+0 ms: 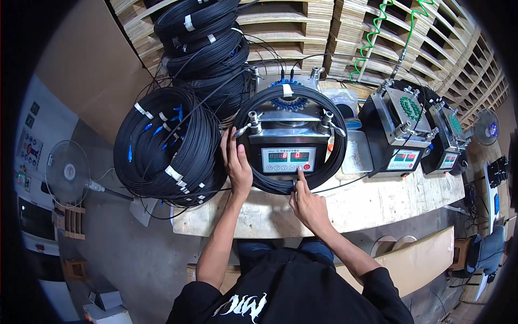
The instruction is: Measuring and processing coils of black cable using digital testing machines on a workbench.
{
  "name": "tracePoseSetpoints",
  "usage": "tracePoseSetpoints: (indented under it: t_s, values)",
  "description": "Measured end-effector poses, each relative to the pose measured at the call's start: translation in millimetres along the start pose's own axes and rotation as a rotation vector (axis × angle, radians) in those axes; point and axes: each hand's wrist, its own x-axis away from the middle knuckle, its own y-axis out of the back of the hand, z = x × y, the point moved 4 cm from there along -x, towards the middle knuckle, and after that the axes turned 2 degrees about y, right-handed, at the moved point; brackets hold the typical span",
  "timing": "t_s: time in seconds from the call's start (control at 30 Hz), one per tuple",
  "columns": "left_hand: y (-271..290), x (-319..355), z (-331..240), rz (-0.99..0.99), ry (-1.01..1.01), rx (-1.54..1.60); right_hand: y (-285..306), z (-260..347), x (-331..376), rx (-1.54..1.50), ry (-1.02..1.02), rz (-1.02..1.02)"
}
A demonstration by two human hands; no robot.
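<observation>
A coil of black cable (338,162) stands as a ring around the front of a bench machine with a metal top (291,114). On its control panel (288,160), red and green digits glow. My right hand (311,208) points its index finger onto a button in the panel's lower row, the other fingers bent and holding nothing. Against the coil's left side rests my left hand (237,170), fingers stretched upward and thumb apart, near a clamp lever (249,125). Blue connectors (288,103) ring the machine's top, partly behind the coil.
Left of the machine lies a large bundle of cable coils (162,146); more coils (202,48) are stacked behind. Two similar machines (399,129) (448,129) stand rightward on the wooden table (377,208), beside a metal tray (357,154). A fan (69,171) is at left; pallets (286,27) stand behind.
</observation>
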Motion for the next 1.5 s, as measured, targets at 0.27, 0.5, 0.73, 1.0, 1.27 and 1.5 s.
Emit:
tracePoseSetpoints:
  t_s: [0.27, 0.5, 0.73, 1.0, 1.27, 1.5]
  values:
    - [6.9, -1.8, -1.9, 0.011, 0.014, -0.001, 11.2, 3.9, 0.2, -0.009, 0.068, -0.033]
    - [14.7, -6.0, -9.2, 0.087, 0.032, 0.020, 14.2, -7.1, -2.6, -0.103, 0.116, 0.009]
    - [9.3, -1.4, -4.7, 0.051, 0.034, -0.004, 9.2, 11.9, -0.4, -0.011, 0.109, 0.040]
    - [12.3, -2.5, -6.4, 0.067, 0.039, 0.006, 3.5, 10.6, -2.8, -0.167, 0.003, 0.020]
    - [13.1, -0.8, -5.7, 0.065, 0.029, 0.016, 1.9, 11.9, 9.2, -0.324, -0.038, -0.035]
    - [27.4, -14.2, -21.0, 0.106, 0.036, -0.025, 52.8, -11.7, -5.8, -0.584, -0.063, -0.289]
